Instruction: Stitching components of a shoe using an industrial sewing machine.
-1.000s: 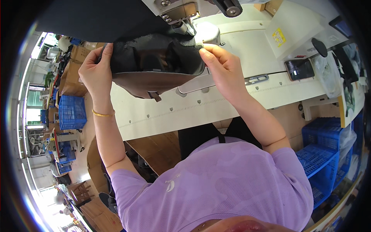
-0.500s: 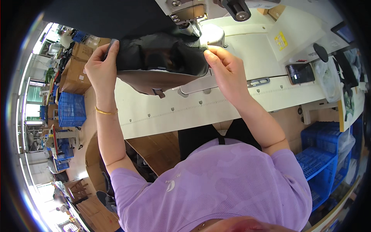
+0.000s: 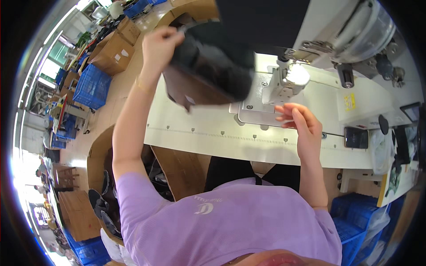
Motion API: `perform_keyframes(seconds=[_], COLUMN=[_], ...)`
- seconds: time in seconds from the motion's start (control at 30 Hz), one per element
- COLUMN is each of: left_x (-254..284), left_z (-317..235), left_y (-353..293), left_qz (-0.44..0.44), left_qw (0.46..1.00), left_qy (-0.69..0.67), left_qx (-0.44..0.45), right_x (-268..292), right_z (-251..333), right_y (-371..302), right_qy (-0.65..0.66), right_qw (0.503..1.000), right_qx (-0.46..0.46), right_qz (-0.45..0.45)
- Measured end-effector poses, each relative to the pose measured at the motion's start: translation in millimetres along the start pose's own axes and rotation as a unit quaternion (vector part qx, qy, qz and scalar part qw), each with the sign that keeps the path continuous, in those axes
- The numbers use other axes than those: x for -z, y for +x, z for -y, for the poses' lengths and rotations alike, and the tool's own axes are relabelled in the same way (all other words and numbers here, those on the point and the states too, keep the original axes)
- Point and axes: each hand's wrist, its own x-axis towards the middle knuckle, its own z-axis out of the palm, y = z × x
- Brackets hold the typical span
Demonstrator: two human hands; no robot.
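Observation:
My left hand (image 3: pixel 160 48) is closed on the upper left edge of a glossy black bag-like sewn piece (image 3: pixel 213 62). The piece is smeared by motion and hangs above the left part of the sewing table. A greyish-brown side with a small tab at the bottom faces me. To its right stands the sewing machine's free arm (image 3: pixel 280 86), lit by a bright lamp, with nothing on it. My right hand (image 3: pixel 304 128) hovers over the table just in front of that arm, open, its fingers a little bent and apart.
The white sewing table (image 3: pixel 204 139) has a ruler strip along its front. A phone (image 3: pixel 356 138) lies at its right. An open carton (image 3: pixel 100 155) with dark pieces stands at lower left, blue crates (image 3: pixel 92 86) beyond it. The machine head (image 3: pixel 355 35) overhangs the upper right.
The black piece has come off the machine and moved left in my left hand. My right hand has let go of it and opened. The view has swung left.

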Motion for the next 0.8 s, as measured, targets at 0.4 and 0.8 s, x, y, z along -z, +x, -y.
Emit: perform_keyframes(seconds=[0.4,0.8], left_x=[41,115], left_z=[92,253], left_y=[-59,-737], left_qz=[-0.18,0.085], left_qw=[0.97,0.681], left_qy=[0.164,0.199], left_qx=[-0.012,0.7], right_x=[-21,-88], right_z=[-40,-71], right_y=[-33,-46], right_qy=[-0.044,-0.135], right_qw=[0.984,0.955], right_qx=[-0.091,-0.149], right_qz=[0.144,0.219])
